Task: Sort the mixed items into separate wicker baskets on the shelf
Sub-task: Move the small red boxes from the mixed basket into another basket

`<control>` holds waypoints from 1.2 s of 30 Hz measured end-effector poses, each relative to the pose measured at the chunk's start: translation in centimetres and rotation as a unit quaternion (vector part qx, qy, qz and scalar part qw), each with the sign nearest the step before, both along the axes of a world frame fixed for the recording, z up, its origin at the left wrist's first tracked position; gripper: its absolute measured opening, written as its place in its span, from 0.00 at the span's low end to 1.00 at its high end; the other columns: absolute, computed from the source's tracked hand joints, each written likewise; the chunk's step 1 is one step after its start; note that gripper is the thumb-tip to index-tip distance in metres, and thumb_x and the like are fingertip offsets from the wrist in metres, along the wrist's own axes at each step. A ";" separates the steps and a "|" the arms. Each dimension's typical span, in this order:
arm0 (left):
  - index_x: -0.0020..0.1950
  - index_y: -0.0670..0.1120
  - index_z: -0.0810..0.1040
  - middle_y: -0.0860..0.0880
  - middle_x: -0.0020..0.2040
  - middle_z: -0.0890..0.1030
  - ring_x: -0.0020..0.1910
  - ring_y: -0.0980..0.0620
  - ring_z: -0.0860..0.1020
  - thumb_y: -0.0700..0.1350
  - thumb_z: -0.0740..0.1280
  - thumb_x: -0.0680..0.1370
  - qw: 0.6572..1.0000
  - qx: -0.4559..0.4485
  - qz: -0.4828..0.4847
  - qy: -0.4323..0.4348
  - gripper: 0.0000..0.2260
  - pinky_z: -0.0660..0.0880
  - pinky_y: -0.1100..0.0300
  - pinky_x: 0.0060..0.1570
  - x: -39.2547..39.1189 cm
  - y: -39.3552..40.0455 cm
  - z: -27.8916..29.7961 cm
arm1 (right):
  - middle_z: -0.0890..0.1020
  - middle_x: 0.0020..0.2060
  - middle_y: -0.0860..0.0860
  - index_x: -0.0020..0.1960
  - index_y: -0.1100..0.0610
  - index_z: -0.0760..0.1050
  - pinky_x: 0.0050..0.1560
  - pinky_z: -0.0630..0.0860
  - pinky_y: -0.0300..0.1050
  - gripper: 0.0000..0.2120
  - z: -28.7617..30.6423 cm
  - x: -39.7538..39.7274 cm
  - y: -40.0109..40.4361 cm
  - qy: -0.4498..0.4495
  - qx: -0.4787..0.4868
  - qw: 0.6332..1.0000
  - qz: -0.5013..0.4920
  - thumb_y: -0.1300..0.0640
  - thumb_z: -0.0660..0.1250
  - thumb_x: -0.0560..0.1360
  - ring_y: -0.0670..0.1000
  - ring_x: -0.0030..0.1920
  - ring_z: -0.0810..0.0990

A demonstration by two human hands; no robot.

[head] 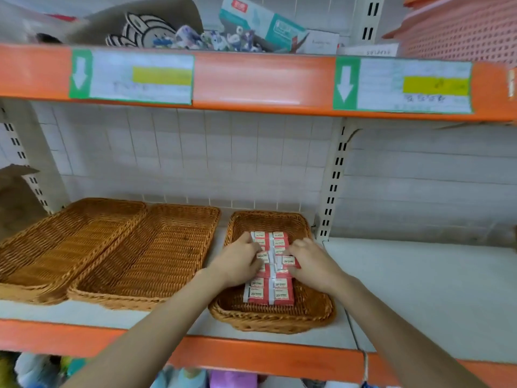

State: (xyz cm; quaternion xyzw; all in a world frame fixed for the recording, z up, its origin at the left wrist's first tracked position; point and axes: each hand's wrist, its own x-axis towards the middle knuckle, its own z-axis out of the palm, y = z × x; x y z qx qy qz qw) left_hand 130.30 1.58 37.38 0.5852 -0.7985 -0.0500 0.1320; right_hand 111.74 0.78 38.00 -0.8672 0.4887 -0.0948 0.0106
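The red-and-white boxes are lying in two neat columns inside the right wicker basket, running from its back wall toward its front rim, with the nearest ones sitting just short of that rim. Both hands are reaching into this basket from the front. The left hand is pinching one small box between thumb and curled fingers at the middle of the left column. The right hand is gripping another small box in the same way at the middle of the right column (its fingertips are curling over the top edge of the carton). The two hands are nearly meeting over the centre of the rows.

To the left, two larger wicker baskets are sitting side by side and touching: the middle basket just beside the one with the boxes, and the left basket overlapping its edge slightly. All three are resting on the white shelf with its orange front strip. Above, an orange shelf edge is carrying two white labels with green arrows, and on top of it small patterned items, a teal-and-white carton and a pink perforated basket are lying blurred.
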 end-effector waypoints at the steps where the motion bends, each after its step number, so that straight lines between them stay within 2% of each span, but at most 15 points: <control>1: 0.66 0.45 0.74 0.48 0.61 0.70 0.57 0.49 0.74 0.51 0.61 0.80 1.000 0.005 -0.001 -0.009 0.17 0.73 0.55 0.59 -0.1 0.1 0.0 | 0.74 0.63 0.49 0.68 0.53 0.71 0.67 0.62 0.45 0.19 0.0 0.0 0.0 0.002 -0.001 1.000 -0.001 0.51 0.63 0.79 0.49 0.63 0.68; 7: 0.67 0.46 0.70 0.48 0.61 0.74 0.57 0.50 0.76 0.53 0.65 0.77 1.000 0.013 0.004 -0.023 0.21 0.75 0.56 0.56 -0.5 0.4 0.5 | 0.73 0.63 0.49 0.69 0.53 0.70 0.65 0.63 0.45 0.20 0.5 -0.1 0.3 0.015 -0.004 1.000 0.004 0.51 0.63 0.78 0.49 0.63 0.67; 9: 0.65 0.47 0.69 0.48 0.55 0.79 0.51 0.51 0.79 0.57 0.66 0.76 0.999 0.032 -0.002 -0.018 0.22 0.77 0.56 0.49 -0.5 0.6 0.7 | 0.73 0.62 0.49 0.68 0.54 0.71 0.65 0.64 0.45 0.20 0.7 -0.2 0.3 0.022 0.004 1.000 0.007 0.49 0.64 0.78 0.50 0.62 0.67; 11: 0.63 0.48 0.70 0.48 0.50 0.81 0.47 0.52 0.80 0.56 0.64 0.78 0.999 0.034 -0.016 -0.008 0.18 0.77 0.58 0.44 -0.5 0.8 0.8 | 0.74 0.62 0.49 0.67 0.53 0.71 0.64 0.65 0.46 0.20 0.9 -0.4 0.5 0.033 0.008 0.999 0.015 0.48 0.64 0.77 0.50 0.61 0.68; 14: 0.67 0.51 0.71 0.47 0.60 0.76 0.58 0.49 0.76 0.47 0.59 0.81 0.999 0.014 -0.045 -0.022 0.14 0.75 0.54 0.55 -0.2 0.8 1.1 | 0.74 0.60 0.49 0.66 0.53 0.72 0.63 0.65 0.46 0.19 1.2 -0.7 0.8 0.041 0.005 0.999 0.022 0.47 0.64 0.77 0.49 0.60 0.68; 17: 0.70 0.55 0.71 0.49 0.66 0.68 0.64 0.50 0.71 0.46 0.62 0.80 0.995 0.012 -0.074 -0.071 0.18 0.71 0.58 0.63 0.0 0.9 1.5 | 0.74 0.60 0.49 0.65 0.52 0.73 0.64 0.65 0.47 0.19 1.6 -1.0 1.2 0.045 0.003 0.999 0.027 0.46 0.63 0.77 0.50 0.61 0.68; 21: 0.70 0.50 0.70 0.48 0.61 0.67 0.59 0.51 0.69 0.50 0.65 0.79 0.991 -0.012 -0.067 -0.116 0.20 0.69 0.61 0.57 0.2 1.2 2.0 | 0.74 0.61 0.49 0.66 0.52 0.72 0.65 0.64 0.48 0.19 1.7 -1.0 1.7 0.052 0.002 0.998 0.040 0.46 0.63 0.78 0.50 0.62 0.68; 25: 0.63 0.48 0.73 0.51 0.60 0.69 0.59 0.53 0.70 0.54 0.68 0.76 0.990 0.017 -0.075 -0.116 0.18 0.70 0.59 0.58 0.5 2.0 2.2 | 0.73 0.62 0.49 0.66 0.51 0.72 0.65 0.62 0.47 0.19 1.5 -0.6 2.0 0.066 0.008 0.996 0.051 0.46 0.63 0.77 0.50 0.62 0.69; 28: 0.58 0.47 0.74 0.50 0.56 0.72 0.53 0.51 0.73 0.53 0.69 0.75 0.989 0.045 -0.080 -0.112 0.16 0.74 0.55 0.54 0.5 2.5 2.0 | 0.72 0.62 0.49 0.66 0.51 0.72 0.61 0.66 0.45 0.19 1.2 -0.3 2.2 0.045 0.039 0.997 0.055 0.48 0.65 0.77 0.52 0.60 0.71; 30: 0.57 0.45 0.74 0.49 0.55 0.73 0.51 0.51 0.73 0.51 0.69 0.75 0.989 0.047 -0.077 -0.114 0.15 0.73 0.56 0.51 0.4 2.6 1.7 | 0.71 0.63 0.49 0.66 0.50 0.72 0.61 0.70 0.45 0.18 0.9 -0.1 2.2 0.034 0.055 0.996 0.055 0.49 0.66 0.77 0.52 0.60 0.72; 33: 0.57 0.44 0.74 0.48 0.56 0.74 0.51 0.50 0.73 0.50 0.69 0.76 0.990 0.043 -0.076 -0.111 0.14 0.73 0.57 0.50 0.4 2.5 1.3 | 0.71 0.62 0.50 0.64 0.51 0.72 0.60 0.72 0.46 0.16 0.7 0.2 2.2 0.031 0.062 0.996 0.056 0.51 0.66 0.77 0.52 0.59 0.73; 36: 0.57 0.45 0.73 0.47 0.57 0.73 0.52 0.49 0.73 0.50 0.69 0.76 0.992 0.042 -0.065 -0.098 0.14 0.74 0.54 0.53 0.5 2.4 0.9 | 0.71 0.61 0.49 0.64 0.51 0.72 0.58 0.74 0.48 0.16 0.3 0.3 2.1 0.029 0.067 0.996 0.051 0.53 0.66 0.77 0.52 0.58 0.74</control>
